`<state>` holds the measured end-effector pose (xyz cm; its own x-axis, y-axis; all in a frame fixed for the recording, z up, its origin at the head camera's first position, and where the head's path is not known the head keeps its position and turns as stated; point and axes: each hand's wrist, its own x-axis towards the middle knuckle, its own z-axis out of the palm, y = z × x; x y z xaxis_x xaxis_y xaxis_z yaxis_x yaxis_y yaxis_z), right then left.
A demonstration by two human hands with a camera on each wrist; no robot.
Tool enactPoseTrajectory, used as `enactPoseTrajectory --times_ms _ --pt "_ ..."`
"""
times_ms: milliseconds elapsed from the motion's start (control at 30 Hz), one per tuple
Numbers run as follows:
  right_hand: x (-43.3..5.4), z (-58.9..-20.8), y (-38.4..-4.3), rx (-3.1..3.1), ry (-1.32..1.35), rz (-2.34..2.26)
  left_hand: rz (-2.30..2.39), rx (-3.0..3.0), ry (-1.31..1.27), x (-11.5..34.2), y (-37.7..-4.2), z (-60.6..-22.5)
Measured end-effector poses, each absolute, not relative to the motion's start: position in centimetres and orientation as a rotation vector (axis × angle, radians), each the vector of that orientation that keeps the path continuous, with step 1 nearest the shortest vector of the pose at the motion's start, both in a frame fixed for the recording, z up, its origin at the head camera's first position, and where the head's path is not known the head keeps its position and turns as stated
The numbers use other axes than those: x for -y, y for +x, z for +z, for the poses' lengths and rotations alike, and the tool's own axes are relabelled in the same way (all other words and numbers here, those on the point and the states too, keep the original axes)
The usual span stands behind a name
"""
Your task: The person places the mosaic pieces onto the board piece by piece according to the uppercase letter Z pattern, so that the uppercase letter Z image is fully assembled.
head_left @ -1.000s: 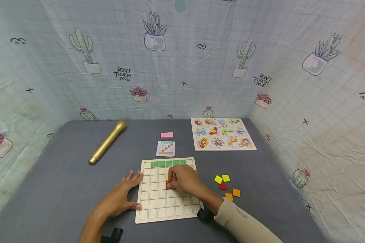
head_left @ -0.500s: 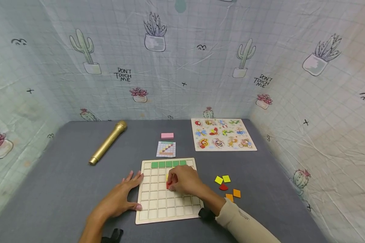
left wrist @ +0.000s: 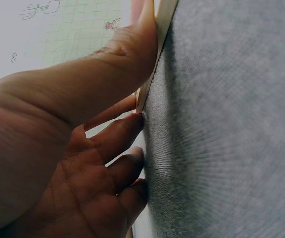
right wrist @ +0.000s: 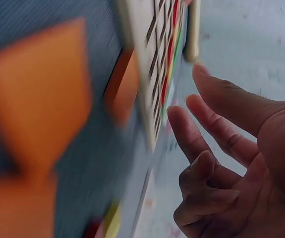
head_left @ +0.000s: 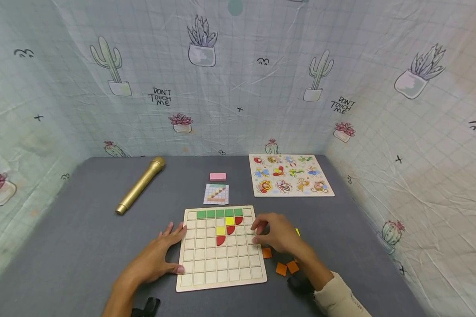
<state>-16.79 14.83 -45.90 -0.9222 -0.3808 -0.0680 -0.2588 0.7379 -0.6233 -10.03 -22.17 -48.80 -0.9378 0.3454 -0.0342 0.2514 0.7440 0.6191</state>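
A wooden grid board [head_left: 211, 277] lies in front of me. A row of green squares [head_left: 220, 214] fills part of its top; below, yellow squares [head_left: 220, 230] and red quarter-round pieces [head_left: 221, 241] step diagonally. My left hand [head_left: 154, 255] touches the board's left edge, fingers spread, thumb at the lower corner. Over the right edge hovers my right hand [head_left: 277, 233]; in the right wrist view its thumb and fingertips [right wrist: 201, 74] stand apart with nothing between them. Orange squares [head_left: 281, 269] lie on the table below that hand, which mostly hides the yellow and red loose pieces.
Behind the board are a small pattern card [head_left: 216, 194] and a pink block [head_left: 217, 176]. A gold microphone-shaped tube [head_left: 140, 186] lies back left. At the back right is an insect picture board [head_left: 293, 175]. A printed cloth [head_left: 238, 88] encloses the grey table.
My right hand has let go of the red piece on the board and moved right to the board's edge. Orange squares now lie nearer the board. The left hand stays put.
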Motion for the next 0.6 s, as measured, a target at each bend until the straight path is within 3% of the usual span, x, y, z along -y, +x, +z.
enactPoseTrajectory --times_ms 333,600 --pt "-21.1 -46.0 -17.3 -2.859 -0.297 -0.790 0.958 -2.795 0.478 22.1 -10.0 -48.9" --pt "-21.6 -46.0 -17.4 -2.881 -0.269 -0.686 0.951 -2.796 0.483 22.1 -10.0 -48.8"
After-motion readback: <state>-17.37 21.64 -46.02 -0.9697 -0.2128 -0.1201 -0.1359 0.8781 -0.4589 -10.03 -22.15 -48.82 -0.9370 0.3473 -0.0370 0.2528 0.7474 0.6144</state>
